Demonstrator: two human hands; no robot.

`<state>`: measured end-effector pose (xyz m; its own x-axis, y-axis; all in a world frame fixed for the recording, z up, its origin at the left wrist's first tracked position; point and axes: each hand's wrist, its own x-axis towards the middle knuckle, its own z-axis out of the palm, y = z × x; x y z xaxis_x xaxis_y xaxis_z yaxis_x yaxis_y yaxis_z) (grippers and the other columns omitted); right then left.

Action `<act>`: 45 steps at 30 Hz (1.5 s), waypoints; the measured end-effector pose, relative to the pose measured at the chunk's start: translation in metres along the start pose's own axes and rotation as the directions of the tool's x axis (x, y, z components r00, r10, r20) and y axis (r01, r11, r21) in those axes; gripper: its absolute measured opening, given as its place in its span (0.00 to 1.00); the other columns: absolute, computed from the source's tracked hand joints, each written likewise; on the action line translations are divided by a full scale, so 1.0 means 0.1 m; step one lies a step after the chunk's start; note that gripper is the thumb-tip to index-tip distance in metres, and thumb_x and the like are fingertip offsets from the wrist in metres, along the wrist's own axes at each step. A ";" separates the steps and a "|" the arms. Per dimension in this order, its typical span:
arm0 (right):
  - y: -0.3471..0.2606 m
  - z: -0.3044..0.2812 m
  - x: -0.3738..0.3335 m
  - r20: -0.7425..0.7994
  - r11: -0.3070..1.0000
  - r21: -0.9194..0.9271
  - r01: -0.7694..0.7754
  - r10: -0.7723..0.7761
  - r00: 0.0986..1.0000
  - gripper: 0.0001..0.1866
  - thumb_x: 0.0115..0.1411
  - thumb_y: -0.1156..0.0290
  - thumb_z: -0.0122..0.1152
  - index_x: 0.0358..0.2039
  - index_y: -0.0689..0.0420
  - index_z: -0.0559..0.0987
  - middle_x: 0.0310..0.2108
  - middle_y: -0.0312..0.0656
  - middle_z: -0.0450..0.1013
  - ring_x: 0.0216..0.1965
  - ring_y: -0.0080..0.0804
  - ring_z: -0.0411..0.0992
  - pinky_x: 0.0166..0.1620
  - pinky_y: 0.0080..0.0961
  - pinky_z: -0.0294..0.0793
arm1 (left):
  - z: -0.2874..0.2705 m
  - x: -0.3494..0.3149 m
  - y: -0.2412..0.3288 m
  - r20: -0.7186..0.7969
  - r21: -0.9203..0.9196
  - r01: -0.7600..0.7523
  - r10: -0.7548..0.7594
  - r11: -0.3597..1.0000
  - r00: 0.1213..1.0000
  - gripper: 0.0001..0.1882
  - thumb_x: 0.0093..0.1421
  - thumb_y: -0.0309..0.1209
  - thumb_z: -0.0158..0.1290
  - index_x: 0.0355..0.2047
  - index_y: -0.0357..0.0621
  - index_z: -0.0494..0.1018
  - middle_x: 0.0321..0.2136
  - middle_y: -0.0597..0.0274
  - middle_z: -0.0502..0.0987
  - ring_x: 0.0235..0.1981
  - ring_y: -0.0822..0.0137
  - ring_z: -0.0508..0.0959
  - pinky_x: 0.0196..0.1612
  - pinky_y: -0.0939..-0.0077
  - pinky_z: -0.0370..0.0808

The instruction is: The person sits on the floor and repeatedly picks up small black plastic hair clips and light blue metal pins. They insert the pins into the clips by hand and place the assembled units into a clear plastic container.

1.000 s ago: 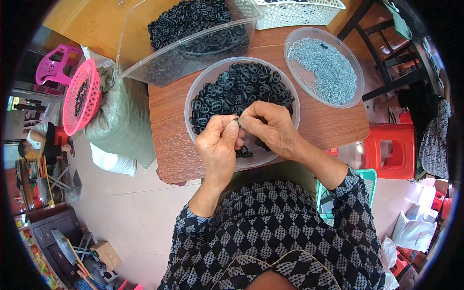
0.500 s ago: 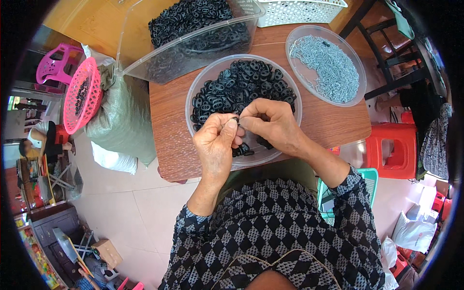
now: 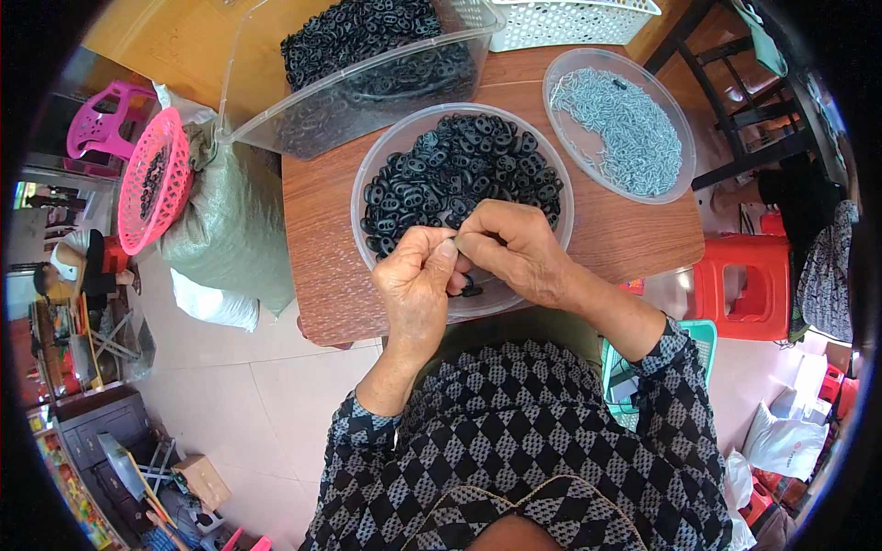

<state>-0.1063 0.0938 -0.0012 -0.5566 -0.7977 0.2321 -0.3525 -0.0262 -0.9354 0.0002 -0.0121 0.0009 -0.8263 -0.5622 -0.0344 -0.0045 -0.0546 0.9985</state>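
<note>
My left hand (image 3: 415, 280) and my right hand (image 3: 522, 253) meet, thumb to thumb, above the near part of a round translucent basin (image 3: 501, 300). The basin holds a heap of small black plastic pieces with two holes (image 3: 441, 170). My left thumb and fingers pinch a small black piece, now almost wholly covered by the fingertips. Against it press my right thumb and bent forefinger; what they grip, if anything, is hidden. Far right of the basin, a shallow round tray (image 3: 574, 138) bears many small silvery metal pins (image 3: 634, 133).
Behind the basin a clear tub (image 3: 354, 78) of black pieces leans over the wooden table (image 3: 322, 275). A white basket (image 3: 574, 23) stands beyond. Left are a pink basket (image 3: 165, 216) and a sack (image 3: 239, 230); right, a red stool (image 3: 744, 294) and a black chair (image 3: 753, 110).
Both hands have come slightly nearer to me and closer together. The black piece that showed between the fingertips is now mostly covered.
</note>
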 end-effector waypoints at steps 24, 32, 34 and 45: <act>-0.13 -0.02 0.06 -0.012 0.964 0.151 -0.220 0.225 0.974 0.05 0.55 0.76 0.54 0.26 0.64 0.74 0.22 0.39 0.73 0.24 0.19 0.69 0.27 0.19 0.68 | -0.03 0.09 0.05 -0.066 -0.099 0.098 -0.105 0.990 0.992 0.06 0.59 0.24 0.49 0.32 0.32 0.73 0.21 0.62 0.75 0.18 0.79 0.71 0.20 0.88 0.68; -0.16 -0.02 0.07 -0.031 0.972 0.082 -0.219 0.222 0.974 0.05 0.54 0.76 0.54 0.24 0.64 0.74 0.21 0.39 0.73 0.23 0.19 0.69 0.26 0.18 0.68 | -0.02 0.09 0.04 -0.048 -0.079 0.063 -0.067 0.995 0.997 0.06 0.59 0.23 0.48 0.32 0.33 0.73 0.21 0.62 0.75 0.18 0.79 0.71 0.21 0.88 0.68; -0.16 -0.02 0.08 -0.018 0.968 0.091 -0.234 0.237 0.971 0.05 0.54 0.76 0.54 0.24 0.65 0.74 0.21 0.39 0.72 0.23 0.20 0.69 0.26 0.19 0.68 | -0.02 0.09 0.04 -0.053 -0.076 0.064 -0.069 0.995 0.996 0.05 0.59 0.23 0.48 0.32 0.33 0.73 0.21 0.62 0.75 0.18 0.79 0.71 0.21 0.88 0.68; -0.09 0.00 0.07 0.010 0.983 0.051 -0.176 0.176 0.984 0.07 0.54 0.75 0.54 0.23 0.65 0.73 0.20 0.43 0.70 0.22 0.26 0.70 0.26 0.23 0.69 | 0.00 0.06 -0.01 -0.041 -0.132 0.048 -0.054 0.990 0.998 0.06 0.60 0.23 0.48 0.31 0.33 0.73 0.20 0.62 0.74 0.18 0.79 0.70 0.21 0.88 0.68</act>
<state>-0.1068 0.0886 0.0089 -0.6023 -0.7959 0.0614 -0.2100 0.0837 -0.9741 -0.0045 -0.0153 -0.0004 -0.8009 -0.5920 -0.0899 0.0302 -0.1899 0.9813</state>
